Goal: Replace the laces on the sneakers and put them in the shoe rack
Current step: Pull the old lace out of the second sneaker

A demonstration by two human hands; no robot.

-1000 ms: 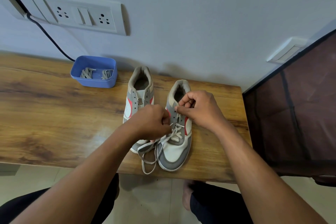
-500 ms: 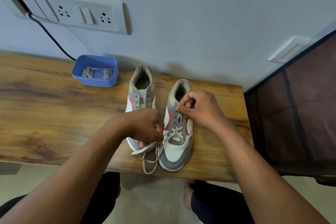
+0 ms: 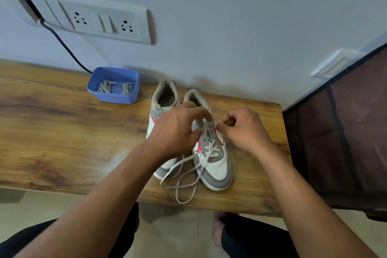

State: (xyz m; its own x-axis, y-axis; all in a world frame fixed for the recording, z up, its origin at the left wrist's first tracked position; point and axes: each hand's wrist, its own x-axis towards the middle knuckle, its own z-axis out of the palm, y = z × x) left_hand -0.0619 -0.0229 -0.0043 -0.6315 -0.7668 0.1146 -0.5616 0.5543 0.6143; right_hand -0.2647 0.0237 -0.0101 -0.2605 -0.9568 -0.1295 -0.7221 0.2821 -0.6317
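Upper left of the frame, a white socket panel (image 3: 100, 21) is set in a pale wall, and a black cable (image 3: 62, 46) runs from its open slot down behind the wooden bench (image 3: 52, 132). Against the wall on the bench stands a blue tub (image 3: 114, 96) holding two bundles of grey laces (image 3: 106, 86).

At centre, a pair of grey, white and pink sneakers stands side by side, heels to the wall and toes toward the bench's near edge. The first sneaker (image 3: 165, 98) is largely covered by the person's left hand (image 3: 176, 132), which reaches across to the tongue of the second sneaker (image 3: 217, 165). Its fingers are spread and blurred over the top eyelets, and whether its grip has closed on anything cannot be told.

A white lace (image 3: 188, 174) is threaded through the second sneaker's lower eyelets. Its loose ends trail off the toe and cross in loops on the bench, reaching the front edge.

Just right of centre, the right hand (image 3: 245, 130) is clenched, thumb and forefinger nipping the outer eyelet edge of the second sneaker near its collar.

At the far right, a dark fabric-covered unit (image 3: 339, 132) stands beside the bench, with a small white wall fitting (image 3: 335, 63) above it. Along the bottom, dark-trousered legs and a bare foot (image 3: 216, 230) show over a tiled floor.
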